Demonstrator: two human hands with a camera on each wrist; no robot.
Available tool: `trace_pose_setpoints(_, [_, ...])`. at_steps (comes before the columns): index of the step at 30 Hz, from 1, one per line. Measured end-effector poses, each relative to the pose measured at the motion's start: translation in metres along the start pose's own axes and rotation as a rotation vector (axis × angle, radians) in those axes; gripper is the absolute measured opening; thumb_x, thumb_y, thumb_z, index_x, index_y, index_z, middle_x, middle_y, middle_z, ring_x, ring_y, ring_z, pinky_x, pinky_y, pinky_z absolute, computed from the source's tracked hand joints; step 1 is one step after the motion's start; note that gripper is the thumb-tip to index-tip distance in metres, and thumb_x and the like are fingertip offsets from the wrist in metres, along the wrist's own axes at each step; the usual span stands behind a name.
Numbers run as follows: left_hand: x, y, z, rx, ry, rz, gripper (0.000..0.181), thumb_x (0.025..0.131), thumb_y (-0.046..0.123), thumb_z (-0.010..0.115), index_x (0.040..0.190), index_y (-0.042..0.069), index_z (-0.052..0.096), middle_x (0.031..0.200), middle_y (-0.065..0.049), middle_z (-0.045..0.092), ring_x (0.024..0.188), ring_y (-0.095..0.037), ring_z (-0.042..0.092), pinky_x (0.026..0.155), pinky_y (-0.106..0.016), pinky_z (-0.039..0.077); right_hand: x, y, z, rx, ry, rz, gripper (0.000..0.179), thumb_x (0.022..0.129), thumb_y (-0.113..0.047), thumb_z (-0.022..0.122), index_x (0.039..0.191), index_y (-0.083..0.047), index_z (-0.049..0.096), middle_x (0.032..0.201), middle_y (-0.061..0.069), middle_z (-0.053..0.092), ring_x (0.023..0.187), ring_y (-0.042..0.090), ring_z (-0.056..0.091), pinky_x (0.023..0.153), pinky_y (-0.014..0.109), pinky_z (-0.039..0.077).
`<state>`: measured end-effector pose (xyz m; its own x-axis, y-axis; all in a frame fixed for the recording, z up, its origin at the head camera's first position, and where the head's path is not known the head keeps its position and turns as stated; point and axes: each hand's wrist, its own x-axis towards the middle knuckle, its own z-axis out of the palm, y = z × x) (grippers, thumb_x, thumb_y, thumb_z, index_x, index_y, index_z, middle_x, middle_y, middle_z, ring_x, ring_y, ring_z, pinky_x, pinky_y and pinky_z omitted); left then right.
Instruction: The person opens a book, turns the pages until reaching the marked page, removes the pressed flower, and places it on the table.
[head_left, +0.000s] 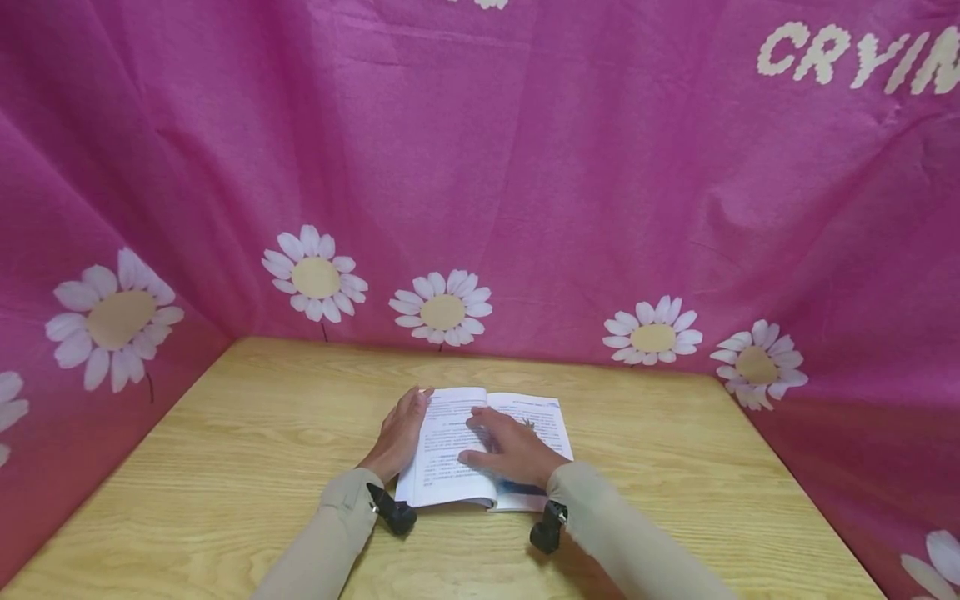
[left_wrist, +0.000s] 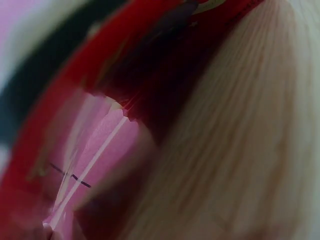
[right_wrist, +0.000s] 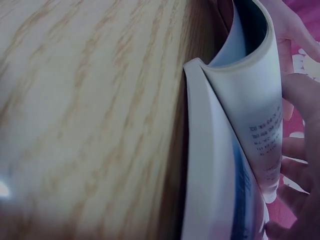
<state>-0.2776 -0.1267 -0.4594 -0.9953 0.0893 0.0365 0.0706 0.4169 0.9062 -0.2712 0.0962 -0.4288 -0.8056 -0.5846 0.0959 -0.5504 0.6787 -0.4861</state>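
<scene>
An open book [head_left: 448, 454] with printed pages lies in front of me on the table. My left hand [head_left: 397, 435] holds the book's left edge, its fingers along the side. My right hand [head_left: 519, 450] is spread over the middle of the book, fingertips on the left page and palm above the right page. From the right wrist, the thick page block [right_wrist: 250, 100] curves up from the spine, with fingers [right_wrist: 295, 172] against it. The left wrist view is dark and blurred; a red surface [left_wrist: 65, 85] fills part of it, and the left hand cannot be made out there.
A light wood-grain table [head_left: 262, 450] spreads around the book. Pink cloth [head_left: 525, 167] with printed daisies hangs along the back and both sides. Each wrist carries a small black camera, such as the left one [head_left: 393, 510], beside the book's near edge.
</scene>
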Motion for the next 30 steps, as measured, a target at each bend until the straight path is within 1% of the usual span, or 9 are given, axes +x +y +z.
trace_pose_setpoints(2, [0.000, 0.000, 0.000, 0.013, -0.001, 0.018, 0.066, 0.100, 0.058, 0.016, 0.152, 0.020, 0.030, 0.161, -0.004, 0.017, 0.147, -0.033, 0.002, 0.114, -0.059, 0.001, 0.000, -0.001, 0.001, -0.017, -0.014, 0.012, 0.072, 0.089, -0.059, 0.056, 0.140, -0.009, 0.048, 0.152, 0.007, 0.038, 0.140, 0.026, 0.033, 0.114, 0.045, 0.026])
trace_pose_setpoints(4, [0.000, 0.000, 0.000, 0.037, -0.002, 0.060, 0.065, 0.102, 0.054, 0.017, 0.152, 0.016, 0.029, 0.160, -0.004, 0.021, 0.147, -0.032, 0.004, 0.115, -0.056, 0.000, 0.001, -0.002, 0.002, -0.032, -0.030, 0.019, 0.073, 0.089, -0.061, 0.055, 0.141, -0.010, 0.048, 0.153, 0.006, 0.037, 0.141, 0.026, 0.032, 0.114, 0.046, 0.026])
trace_pose_setpoints(7, [0.000, -0.001, 0.000, 0.129, -0.015, 0.127, 0.063, 0.103, 0.050, 0.017, 0.151, 0.013, 0.033, 0.160, -0.007, 0.021, 0.148, -0.030, 0.006, 0.116, -0.051, 0.000, 0.001, -0.003, 0.003, -0.044, -0.048, 0.019, 0.074, 0.090, -0.062, 0.053, 0.142, -0.010, 0.047, 0.153, 0.006, 0.035, 0.141, 0.026, 0.031, 0.115, 0.047, 0.025])
trace_pose_setpoints(10, [0.001, -0.004, 0.001, 0.280, -0.039, 0.204, 0.061, 0.103, 0.051, 0.023, 0.148, 0.013, 0.040, 0.160, -0.010, 0.018, 0.147, -0.031, 0.009, 0.116, -0.054, 0.001, 0.001, -0.004, 0.003, -0.066, -0.058, 0.020, 0.072, 0.091, -0.061, 0.051, 0.142, -0.011, 0.048, 0.154, 0.006, 0.035, 0.142, 0.027, 0.029, 0.115, 0.049, 0.024])
trace_pose_setpoints(12, [0.001, -0.007, 0.002, 0.383, -0.062, 0.250, 0.061, 0.101, 0.053, 0.028, 0.148, 0.016, 0.040, 0.160, -0.010, 0.019, 0.147, -0.032, 0.009, 0.115, -0.057, 0.002, 0.001, -0.004, 0.004, -0.081, -0.057, 0.019, 0.071, 0.092, -0.061, 0.049, 0.142, -0.012, 0.048, 0.154, 0.006, 0.035, 0.142, 0.027, 0.029, 0.114, 0.049, 0.024])
trace_pose_setpoints(15, [0.002, -0.013, 0.003, 0.495, -0.082, 0.318, 0.060, 0.099, 0.052, 0.040, 0.147, 0.017, 0.042, 0.159, -0.010, 0.023, 0.147, -0.034, 0.012, 0.114, -0.060, 0.004, 0.000, -0.003, 0.006, -0.100, -0.048, 0.005, 0.068, 0.094, -0.059, 0.048, 0.142, -0.010, 0.047, 0.154, 0.008, 0.035, 0.143, 0.029, 0.028, 0.114, 0.051, 0.025])
trace_pose_setpoints(19, [0.002, -0.014, 0.001, 0.552, -0.116, 0.334, 0.060, 0.097, 0.051, 0.047, 0.148, 0.020, 0.041, 0.158, -0.006, 0.025, 0.147, -0.032, 0.011, 0.115, -0.058, 0.002, -0.001, -0.005, 0.009, -0.110, -0.039, -0.009, 0.067, 0.095, -0.057, 0.047, 0.143, -0.010, 0.046, 0.154, 0.010, 0.033, 0.143, 0.032, 0.025, 0.112, 0.056, 0.025])
trace_pose_setpoints(24, [0.000, -0.011, -0.001, 0.600, -0.139, 0.329, 0.062, 0.095, 0.052, 0.050, 0.147, 0.019, 0.042, 0.156, -0.006, 0.030, 0.146, -0.033, 0.015, 0.115, -0.059, 0.002, -0.001, -0.008, 0.009, -0.130, -0.051, -0.013, 0.071, 0.095, -0.061, 0.044, 0.146, -0.012, 0.043, 0.156, 0.009, 0.031, 0.144, 0.032, 0.023, 0.109, 0.062, 0.026])
trace_pose_setpoints(30, [0.000, -0.010, -0.001, 0.602, -0.148, 0.328, 0.063, 0.095, 0.054, 0.050, 0.147, 0.020, 0.043, 0.155, -0.005, 0.033, 0.146, -0.032, 0.018, 0.115, -0.059, 0.001, -0.004, -0.005, 0.005, -0.099, -0.072, 0.003, 0.074, 0.093, -0.064, 0.044, 0.148, -0.015, 0.039, 0.158, 0.007, 0.026, 0.144, 0.028, 0.023, 0.112, 0.058, 0.023])
